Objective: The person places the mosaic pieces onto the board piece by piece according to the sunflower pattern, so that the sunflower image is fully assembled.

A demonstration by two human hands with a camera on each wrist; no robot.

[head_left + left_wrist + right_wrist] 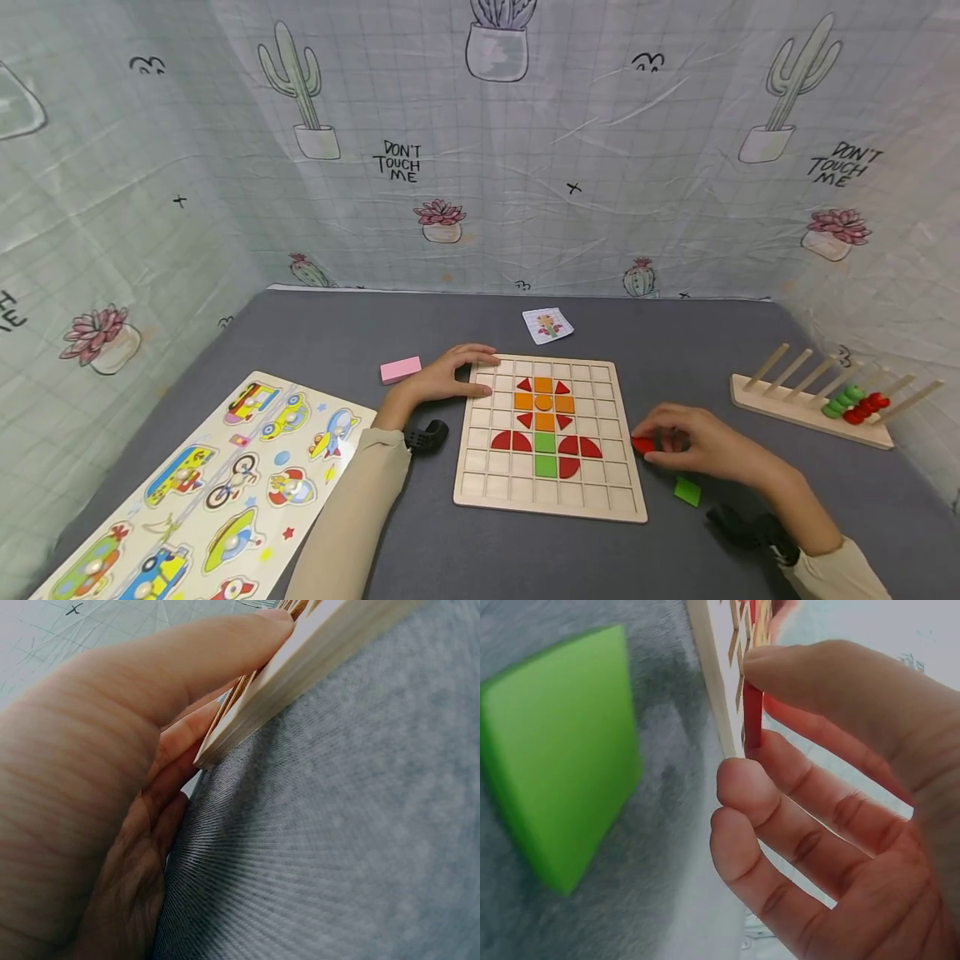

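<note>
A square wooden grid board [480,492] lies before me, bearing orange squares [543,385], red triangles, red quarter-round pieces [591,447] and green squares [545,442]. My left hand [444,377] rests at the board's upper left corner, with fairly straight fingers along the top edge and the thumb [225,652] on the left rim. Just off the board's right edge, my right hand [693,439] pinches a thin red piece [752,712] between thumb and index finger; its full outline is partly hidden. Below that hand, a loose green square [687,491] lies on the table.
To the left lies a vehicle puzzle board [281,458]. A pink block [401,370] sits beyond the left wrist, and a picture card [548,325] behind the grid board. At right stands a wooden peg rack [813,410] with green and red beads.
</note>
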